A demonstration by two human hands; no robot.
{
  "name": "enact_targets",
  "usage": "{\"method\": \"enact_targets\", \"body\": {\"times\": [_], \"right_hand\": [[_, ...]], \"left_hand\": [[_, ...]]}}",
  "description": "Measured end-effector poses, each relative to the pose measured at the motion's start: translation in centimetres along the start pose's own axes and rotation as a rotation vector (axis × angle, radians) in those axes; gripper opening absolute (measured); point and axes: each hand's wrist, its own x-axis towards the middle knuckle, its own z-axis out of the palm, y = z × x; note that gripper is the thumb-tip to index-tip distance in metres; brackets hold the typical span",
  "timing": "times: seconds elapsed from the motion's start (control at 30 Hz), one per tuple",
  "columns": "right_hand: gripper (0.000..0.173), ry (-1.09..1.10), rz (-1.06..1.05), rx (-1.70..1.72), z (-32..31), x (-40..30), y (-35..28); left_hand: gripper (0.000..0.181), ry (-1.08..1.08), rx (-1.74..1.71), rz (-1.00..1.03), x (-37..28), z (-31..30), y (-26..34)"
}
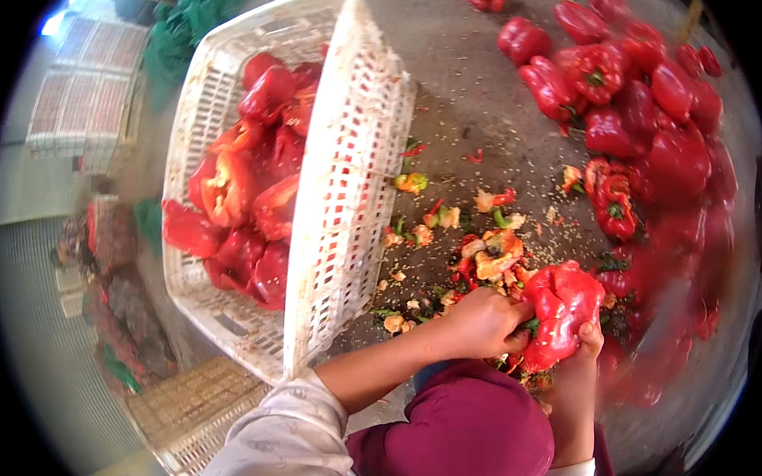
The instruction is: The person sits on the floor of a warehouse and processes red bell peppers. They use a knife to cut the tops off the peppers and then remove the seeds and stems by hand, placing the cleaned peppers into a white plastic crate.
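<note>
A large red bell pepper (569, 310) is held above the littered floor, in front of my knee. My right hand (589, 341) grips it from the right side, thumb on its skin; most of those fingers are hidden behind it. My left hand (491, 322) is curled at the pepper's left end, its fingertips closed at the green stem (532, 326). Whether a small tool is in that hand cannot be seen. Just beyond my hands lies a heap of torn-out pepper cores (498, 253) with seeds and stems.
A white plastic crate (348, 195) on the left holds opened red peppers (228, 186). Whole red bell peppers (641, 115) are piled on the right. Seeds and scraps litter the concrete floor (444, 66). Green netting (182, 37), stacked crates (89, 78) and filled sacks (128, 310) stand farther left.
</note>
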Motion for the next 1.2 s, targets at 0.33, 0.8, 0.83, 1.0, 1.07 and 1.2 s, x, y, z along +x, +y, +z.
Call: {"method": "enact_targets", "body": {"times": [0.33,0.8,0.83,1.0,1.07,1.2], "right_hand": [[0.078,0.076,0.006,0.314,0.3,0.0,1.7],[0.07,0.101,-0.109,0.456,1.6,1.1,2.7],[0.071,0.08,-0.125,0.432,1.1,1.2,2.2],[0.075,0.123,-0.079,0.253,2.6,0.4,-1.1],[0.076,0.138,-0.085,0.232,2.7,0.4,-1.1],[0.074,0.182,-0.149,0.189,3.0,0.3,-1.0]], "left_hand": [[0.01,0.037,-0.56,-0.047,-0.1,2.6,-1.6],[0.026,0.361,-2.069,-0.172,0.2,1.6,-1.7],[0.026,0.415,-1.985,-0.233,0.3,1.1,-1.6],[0.023,0.567,-1.884,-0.444,0.4,-1.0,-2.3],[0.023,0.588,-1.797,-0.477,0.9,-0.9,-2.4],[0.023,0.923,-1.772,-0.568,2.9,-1.4,-3.7]]}}
